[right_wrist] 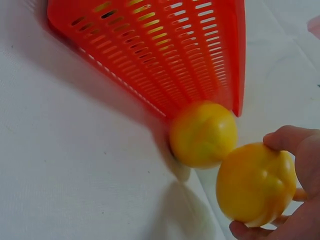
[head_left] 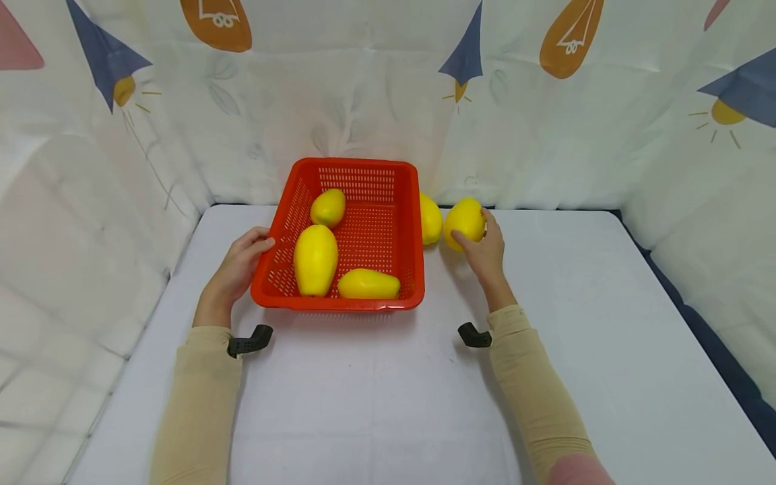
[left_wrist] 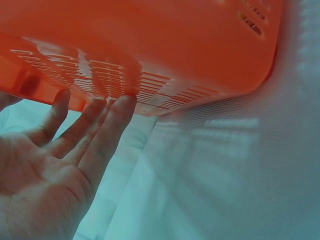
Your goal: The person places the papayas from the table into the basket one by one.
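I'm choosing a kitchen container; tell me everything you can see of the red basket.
The red basket looks like glossy plastic, roughly rectangular, with a smooth rim, slotted walls and perforated base. Open side up, it appears to stand on the white table, holding three yellow fruits. The left hand touches its left side; another fruit lies close by its right wall.

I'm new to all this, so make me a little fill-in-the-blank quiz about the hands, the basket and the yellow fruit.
1. The basket has ____ fruits inside it.
2. The left hand touches the basket's ____ side, as the person sees it.
3. The ____ fruit outside the basket is gripped by the right hand.
4. Exactly ____ other fruit shows outside the basket.

Missing words: three; left; rightmost; one.
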Action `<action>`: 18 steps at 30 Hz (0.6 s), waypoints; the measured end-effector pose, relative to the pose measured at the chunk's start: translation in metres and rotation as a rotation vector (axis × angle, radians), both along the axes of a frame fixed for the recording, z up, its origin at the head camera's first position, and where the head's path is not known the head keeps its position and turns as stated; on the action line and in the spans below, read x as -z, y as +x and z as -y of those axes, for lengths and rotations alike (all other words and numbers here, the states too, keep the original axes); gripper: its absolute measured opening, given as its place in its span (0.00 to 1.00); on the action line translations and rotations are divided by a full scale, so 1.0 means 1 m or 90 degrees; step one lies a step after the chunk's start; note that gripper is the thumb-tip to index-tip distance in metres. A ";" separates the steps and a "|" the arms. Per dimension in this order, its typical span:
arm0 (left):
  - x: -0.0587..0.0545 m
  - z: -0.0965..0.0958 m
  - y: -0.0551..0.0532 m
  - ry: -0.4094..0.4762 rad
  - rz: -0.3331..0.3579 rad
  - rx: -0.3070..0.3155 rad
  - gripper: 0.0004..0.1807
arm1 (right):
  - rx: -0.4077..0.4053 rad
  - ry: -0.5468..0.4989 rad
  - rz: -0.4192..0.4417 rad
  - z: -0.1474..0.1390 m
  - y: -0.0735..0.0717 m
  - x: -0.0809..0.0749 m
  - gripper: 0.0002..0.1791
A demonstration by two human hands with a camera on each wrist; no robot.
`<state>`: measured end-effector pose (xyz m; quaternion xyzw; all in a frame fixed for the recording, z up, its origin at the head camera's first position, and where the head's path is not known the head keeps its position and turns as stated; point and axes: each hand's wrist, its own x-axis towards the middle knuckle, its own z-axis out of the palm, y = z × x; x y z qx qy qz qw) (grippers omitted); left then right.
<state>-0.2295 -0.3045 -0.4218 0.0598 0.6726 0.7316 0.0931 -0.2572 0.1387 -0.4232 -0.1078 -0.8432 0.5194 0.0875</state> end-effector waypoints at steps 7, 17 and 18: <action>-0.001 0.000 0.000 -0.010 0.004 -0.007 0.10 | -0.004 -0.002 -0.038 -0.003 0.002 -0.004 0.44; 0.003 0.002 -0.002 0.016 -0.009 0.008 0.10 | -0.020 -0.043 -0.037 -0.002 0.003 -0.011 0.45; 0.003 0.002 -0.002 0.016 -0.011 0.008 0.11 | -0.022 -0.042 -0.040 -0.002 0.004 -0.011 0.45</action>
